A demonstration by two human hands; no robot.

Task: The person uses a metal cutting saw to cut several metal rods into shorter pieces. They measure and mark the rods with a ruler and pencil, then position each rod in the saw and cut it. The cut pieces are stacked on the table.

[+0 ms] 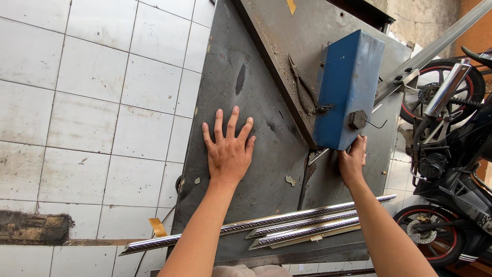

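My left hand (228, 149) lies flat, fingers spread, on a dark grey metal table top (241, 77). My right hand (352, 160) reaches up to the lower edge of a blue metal box (348, 82) mounted on the table, with its fingers touching the box's bottom near a dark hexagonal knob (357, 119). A thin blade or strip (318, 155) sticks out under the box beside that hand. Several long silver ornate moulding strips (287, 225) lie across the table's near edge, under both forearms.
A raised diagonal fence (277, 77) crosses the table, and a pair of pliers (302, 84) rests against it. White tiled floor (87, 102) lies to the left. A parked motorcycle (451, 154) stands close on the right. A long metal bar (435, 46) slants to the upper right.
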